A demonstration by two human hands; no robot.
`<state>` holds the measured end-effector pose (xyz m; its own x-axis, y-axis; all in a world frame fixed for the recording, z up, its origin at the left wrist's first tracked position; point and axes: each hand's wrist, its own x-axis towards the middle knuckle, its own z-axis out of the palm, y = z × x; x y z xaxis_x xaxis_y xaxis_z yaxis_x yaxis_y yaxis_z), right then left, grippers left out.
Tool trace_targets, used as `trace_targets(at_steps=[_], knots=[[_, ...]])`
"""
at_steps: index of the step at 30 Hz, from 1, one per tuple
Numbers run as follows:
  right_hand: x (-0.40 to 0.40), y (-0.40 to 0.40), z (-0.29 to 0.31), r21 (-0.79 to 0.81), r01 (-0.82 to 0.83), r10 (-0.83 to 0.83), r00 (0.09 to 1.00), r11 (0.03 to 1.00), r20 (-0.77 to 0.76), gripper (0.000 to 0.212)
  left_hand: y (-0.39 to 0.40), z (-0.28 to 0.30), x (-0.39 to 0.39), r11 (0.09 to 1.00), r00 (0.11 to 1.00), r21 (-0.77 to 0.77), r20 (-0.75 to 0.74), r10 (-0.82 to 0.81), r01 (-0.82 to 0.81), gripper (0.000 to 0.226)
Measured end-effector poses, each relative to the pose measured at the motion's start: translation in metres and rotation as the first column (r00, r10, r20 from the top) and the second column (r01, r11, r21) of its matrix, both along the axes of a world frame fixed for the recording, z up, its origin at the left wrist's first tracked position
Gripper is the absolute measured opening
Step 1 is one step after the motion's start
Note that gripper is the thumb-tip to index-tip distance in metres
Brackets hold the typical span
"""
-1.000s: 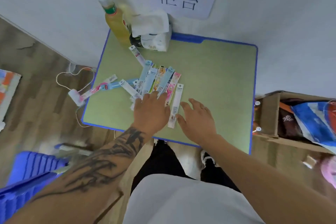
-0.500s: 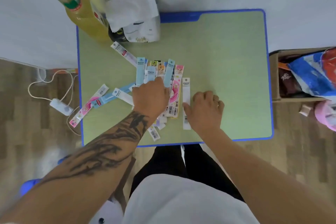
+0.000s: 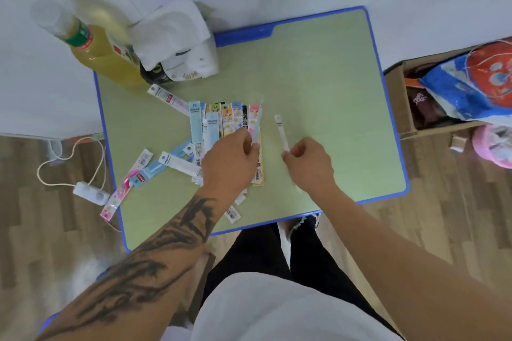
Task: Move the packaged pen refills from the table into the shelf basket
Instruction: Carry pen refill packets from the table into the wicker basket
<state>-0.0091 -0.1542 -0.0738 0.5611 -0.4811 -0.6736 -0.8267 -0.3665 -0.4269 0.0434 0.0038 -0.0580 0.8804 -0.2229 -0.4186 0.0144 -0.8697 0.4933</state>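
— On the green desk (image 3: 318,77), beside the yellow drink bottle (image 3: 94,55), what lies there?

— Just right of the bottle sits a white tissue pack (image 3: 177,44), touching it or nearly so. In front of the bottle, toward the person, a fan of packaged pen refills (image 3: 219,124) spreads over the desk's middle: pale blue, yellow, orange and pink sleeves side by side, their tops pointing toward the wall.

— And the strays?

— One white refill packet (image 3: 167,97) lies slanted closest to the bottle. Further from the bottle, a pink packet (image 3: 122,194) hangs over the desk's blue edge, with a blue packet (image 3: 166,162) crossing near it.

— What of the left hand (image 3: 230,163)?

— Its grip pinches a pale blue refill sleeve (image 3: 257,122) between thumb and fingertips, the sleeve tilted up above the fan. That hand hovers over the near ends of the pile.

— The right hand (image 3: 310,166)?

— Its grip is curled, pinching a thin white refill packet (image 3: 282,133) near its lower end; the packet stands lifted, slightly blurred, on the far side of the pile from the bottle.

— Anything off the desk?

— Below the bottle's side, on the wooden floor (image 3: 443,230), a white power strip (image 3: 90,194) trails a looped cord. Across the desk from the bottle, a cardboard box (image 3: 396,102) holds a blue and red bag (image 3: 471,83). No shelf basket is in view.
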Motion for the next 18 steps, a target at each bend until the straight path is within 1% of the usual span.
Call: trace_targets(at_steps=[2, 5, 7, 9, 12, 15, 18], knots=[[-0.01, -0.009, 0.01, 0.068, 0.111, -0.117, 0.988, 0.992, 0.104, 0.021, -0.01, 0.006, -0.007, 0.987, 0.994, -0.133, -0.076, 0.082, -0.092, 0.019], [-0.027, -0.026, 0.026, 0.189, 0.233, -0.274, 0.934, 0.954, 0.228, 0.02, -0.035, 0.018, -0.021, 0.915, 0.949, -0.299, -0.242, 0.2, -0.269, 0.015], [-0.042, -0.043, 0.036, 0.242, 0.269, -0.333, 0.899, 0.932, 0.284, 0.019, -0.054, 0.026, -0.034, 0.865, 0.9, -0.341, -0.361, 0.243, -0.37, 0.016], [-0.063, -0.065, 0.047, 0.271, 0.3, -0.379, 0.869, 0.915, 0.317, 0.017, -0.077, 0.036, -0.052, 0.829, 0.86, -0.362, -0.446, 0.247, -0.426, 0.014], [-0.106, -0.106, 0.065, 0.345, 0.369, -0.482, 0.803, 0.863, 0.349, 0.014, -0.119, 0.053, -0.085, 0.813, 0.845, -0.397, -0.496, 0.202, -0.427, 0.012], [-0.157, -0.148, 0.086, 0.424, 0.436, -0.593, 0.709, 0.794, 0.383, 0.012, -0.166, 0.07, -0.123, 0.828, 0.832, -0.406, -0.54, 0.125, -0.388, 0.012], [-0.216, -0.189, 0.101, 0.474, 0.484, -0.669, 0.628, 0.736, 0.398, 0.011, -0.213, 0.084, -0.16, 0.853, 0.824, -0.409, -0.565, 0.041, -0.323, 0.017]])
